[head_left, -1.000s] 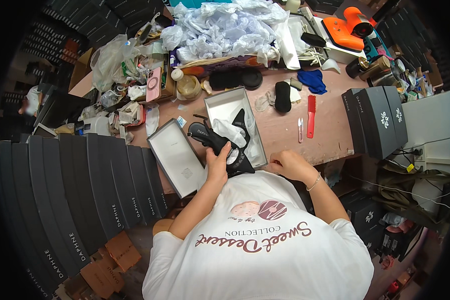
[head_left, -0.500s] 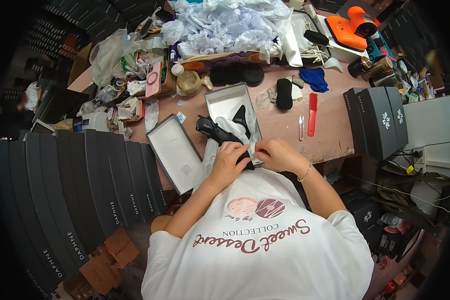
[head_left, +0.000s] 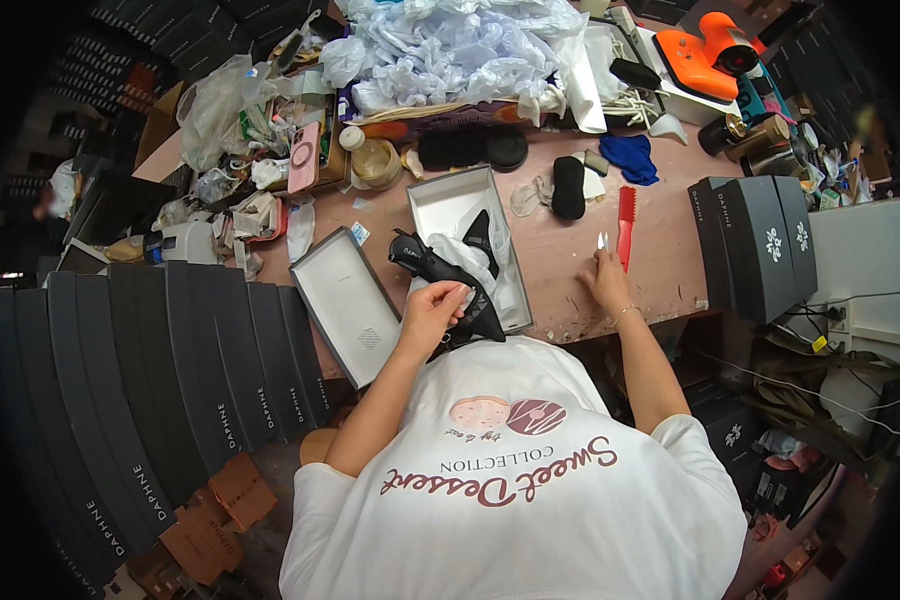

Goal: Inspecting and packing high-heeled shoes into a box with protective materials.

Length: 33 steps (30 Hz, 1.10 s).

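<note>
A black pointed shoe (head_left: 482,318) lies across the near edge of an open grey shoe box (head_left: 515,293), its heel end toward the far left. Its mate (head_left: 480,235) lies inside, among white tissue paper (head_left: 452,247). My left hand (head_left: 432,314) is over the near shoe, thumb and fingers pinched together; something small and pale shows at the fingertips, too small to name. To the right, my right hand (head_left: 606,284) has its fingers closed round the handles of small thread snips (head_left: 602,242), whose blades point away from me.
The box lid (head_left: 346,308) leans at the box's left. A red comb-like brush (head_left: 626,228) lies beside the snips. Beyond are a black pad (head_left: 569,188), a blue cloth (head_left: 628,160) and a jar (head_left: 376,163). Dark shoe boxes stand left (head_left: 195,350) and right (head_left: 760,245).
My right hand has left the shoe and moved right to the thread snips. My left hand has changed from lying over the shoe to a pinch, slightly nearer me.
</note>
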Motion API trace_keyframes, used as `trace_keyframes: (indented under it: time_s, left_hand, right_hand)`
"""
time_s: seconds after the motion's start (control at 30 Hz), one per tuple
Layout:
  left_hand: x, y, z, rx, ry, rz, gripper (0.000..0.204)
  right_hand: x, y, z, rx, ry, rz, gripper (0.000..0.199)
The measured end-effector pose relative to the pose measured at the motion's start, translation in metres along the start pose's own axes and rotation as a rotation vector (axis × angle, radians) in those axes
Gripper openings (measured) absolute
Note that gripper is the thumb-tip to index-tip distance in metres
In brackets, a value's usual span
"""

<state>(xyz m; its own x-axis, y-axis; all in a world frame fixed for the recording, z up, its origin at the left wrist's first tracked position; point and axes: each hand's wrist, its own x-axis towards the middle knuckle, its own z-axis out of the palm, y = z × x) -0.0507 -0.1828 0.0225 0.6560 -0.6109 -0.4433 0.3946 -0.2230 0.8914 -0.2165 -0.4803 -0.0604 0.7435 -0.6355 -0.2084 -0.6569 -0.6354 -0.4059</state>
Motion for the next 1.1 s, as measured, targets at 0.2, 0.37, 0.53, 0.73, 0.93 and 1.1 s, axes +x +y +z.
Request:
trace_keyframes:
  time_s: [0.2,0.37,0.53,0.73,0.93,1.1]
  left_hand:
    - [-0.005,0.006,-0.002,-0.097,0.052,-0.008,0.022]
    - [-0.005,0.004,-0.005,-0.119,0.034,-0.011,0.022]
    - [-0.008,-0.002,-0.006,-0.153,0.022,-0.028,0.022]
    - [-0.008,0.000,-0.004,-0.161,0.024,-0.009,0.022]
    - [-0.010,0.002,-0.002,-0.165,0.030,-0.001,0.024]
    - [-0.010,-0.002,-0.002,-0.175,0.035,-0.003,0.023]
  right_hand:
    - [-0.001,0.014,0.023,0.156,0.243,0.065,0.045]
    - [-0.005,0.041,0.041,0.625,-0.113,0.183,0.024]
    - [-0.043,-0.042,-0.003,1.201,-0.510,0.131,0.014]
    - [-0.070,-0.122,-0.027,0.670,-0.383,-0.260,0.027]
    - [-0.074,-0.144,-0.035,0.290,-0.244,-0.446,0.031]
    - [-0.072,-0.151,-0.036,0.233,-0.264,-0.484,0.028]
